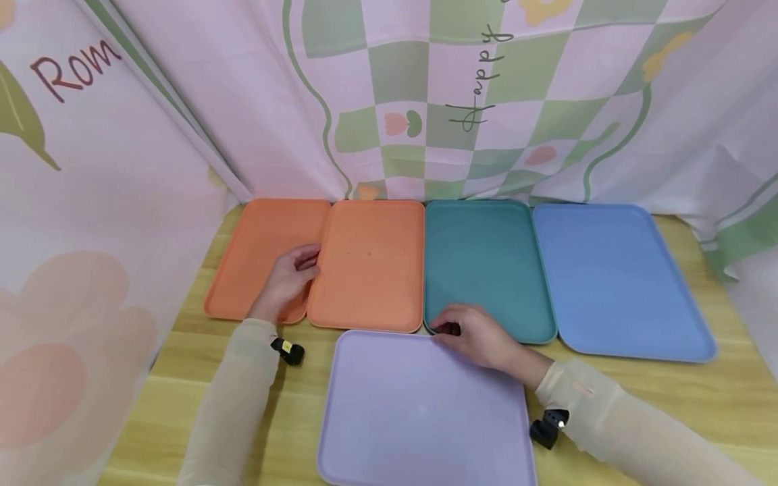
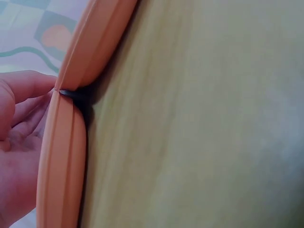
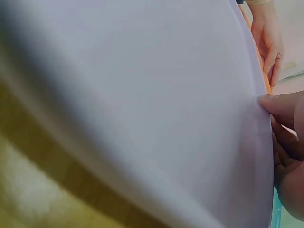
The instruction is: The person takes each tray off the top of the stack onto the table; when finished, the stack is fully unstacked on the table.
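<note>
At the seam between the left orange tray (image 1: pixel 255 256) and the second orange tray (image 1: pixel 373 270), my left hand (image 1: pixel 288 280) touches the rims with its fingertips, fingers loosely bent. The left wrist view shows a fingertip of that hand (image 2: pixel 28 88) at this seam. My right hand (image 1: pixel 480 337) is at the far rim of the lilac tray (image 1: pixel 422 412), beside the near left corner of the teal tray (image 1: pixel 486 270). In the right wrist view its thumb (image 3: pixel 280 107) lies on the lilac rim with curled fingers behind, pinching it. Part of the fingertips is hidden.
A blue tray (image 1: pixel 620 277) lies right of the teal one, completing a side-by-side row along the back. Patterned cloth (image 1: pixel 401 81) hangs behind the wooden table (image 1: pixel 182 385) and at its sides. The lilac tray lies in front of the row.
</note>
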Demonstrator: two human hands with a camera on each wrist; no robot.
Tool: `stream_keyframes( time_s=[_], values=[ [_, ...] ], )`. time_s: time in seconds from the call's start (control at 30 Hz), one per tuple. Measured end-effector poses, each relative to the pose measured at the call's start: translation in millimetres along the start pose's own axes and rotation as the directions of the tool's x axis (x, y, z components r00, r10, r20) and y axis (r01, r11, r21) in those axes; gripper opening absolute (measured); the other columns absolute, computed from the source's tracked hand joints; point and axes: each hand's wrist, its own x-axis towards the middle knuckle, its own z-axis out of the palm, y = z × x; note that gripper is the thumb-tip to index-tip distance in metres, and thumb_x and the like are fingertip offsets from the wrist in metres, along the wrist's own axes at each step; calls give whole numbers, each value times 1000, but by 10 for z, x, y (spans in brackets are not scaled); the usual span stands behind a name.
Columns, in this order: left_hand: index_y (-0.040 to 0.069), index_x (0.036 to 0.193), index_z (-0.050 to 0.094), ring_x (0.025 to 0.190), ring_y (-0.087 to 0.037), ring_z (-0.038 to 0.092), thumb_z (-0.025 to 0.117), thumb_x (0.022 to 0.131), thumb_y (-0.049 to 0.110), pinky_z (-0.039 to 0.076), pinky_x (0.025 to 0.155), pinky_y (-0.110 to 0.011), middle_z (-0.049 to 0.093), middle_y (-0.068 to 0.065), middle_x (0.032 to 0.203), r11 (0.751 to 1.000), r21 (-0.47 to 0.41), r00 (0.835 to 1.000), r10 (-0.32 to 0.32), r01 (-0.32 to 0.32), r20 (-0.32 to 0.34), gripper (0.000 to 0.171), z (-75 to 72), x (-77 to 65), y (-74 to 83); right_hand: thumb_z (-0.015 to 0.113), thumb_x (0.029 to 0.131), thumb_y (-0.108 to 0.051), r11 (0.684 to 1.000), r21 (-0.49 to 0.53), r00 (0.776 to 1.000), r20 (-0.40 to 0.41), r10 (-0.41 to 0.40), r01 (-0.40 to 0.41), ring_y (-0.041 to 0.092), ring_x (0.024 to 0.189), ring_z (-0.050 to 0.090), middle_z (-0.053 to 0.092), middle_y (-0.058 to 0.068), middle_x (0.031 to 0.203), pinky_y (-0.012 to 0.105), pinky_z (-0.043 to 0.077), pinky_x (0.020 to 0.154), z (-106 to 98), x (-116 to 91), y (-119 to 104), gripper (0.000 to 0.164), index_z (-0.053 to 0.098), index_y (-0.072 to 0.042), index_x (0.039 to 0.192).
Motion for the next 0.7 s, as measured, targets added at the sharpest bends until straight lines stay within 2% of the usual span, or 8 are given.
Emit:
stream_keyframes(
  time_s=[0.37,0.53,0.7],
  values=[
    [-4,156,51,149,-40,53,60,106,-3,45,125,-53,54,-26,159,1000,27,1000,16,-16,-9,50,9,3,16,83,91,0,1000,-3,999,33,4,-4,10,85,69,79,4,99,25,59,72,-18,14,-25,14,82,-5,105],
    [-3,149,60,144,-37,55,58,109,4,47,123,-51,61,-24,152,998,60,997,16,-11,-74,41,21,-19,49,75,100,-5,998,14,997,48,55,-56,7,86,66,78,2,99,25,58,72,-84,6,-43,12,81,-5,110],
    [-1,142,66,136,-35,59,54,112,12,49,118,-49,66,-23,145,997,78,988,24,-11,-155,35,42,-78,108,66,108,-12,991,33,992,-5,128,-128,9,89,67,80,4,106,27,58,74,-208,-3,-70,19,80,-5,118]
  ],
)
